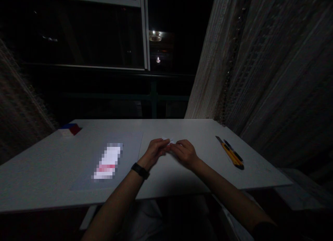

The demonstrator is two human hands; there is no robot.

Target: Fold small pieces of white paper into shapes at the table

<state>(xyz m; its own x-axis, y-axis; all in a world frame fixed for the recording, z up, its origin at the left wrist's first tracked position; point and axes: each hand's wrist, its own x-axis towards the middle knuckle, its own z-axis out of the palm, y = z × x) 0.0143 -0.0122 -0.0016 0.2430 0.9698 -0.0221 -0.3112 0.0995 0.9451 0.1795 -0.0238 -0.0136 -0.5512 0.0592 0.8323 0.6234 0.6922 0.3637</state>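
Observation:
My left hand (156,150), with a dark band on its wrist, and my right hand (186,153) meet over the middle of the white table (166,182). Between their fingertips is a small white piece of paper (171,141), pinched from both sides. Most of it is hidden by the fingers, and the dim light leaves its shape unclear. Right of my right hand lies a yellow utility knife (231,155), its blade out and pointing away from me. A slim dark pen-like object (232,148) rests alongside it.
On the left, a large pale sheet (131,150) lies flat under a bright, blurred-out phone-like rectangle (108,161). A blue, red and white block (69,129) sits at the far left corner. Beyond the table are a dark window (145,32) and a curtain (208,77).

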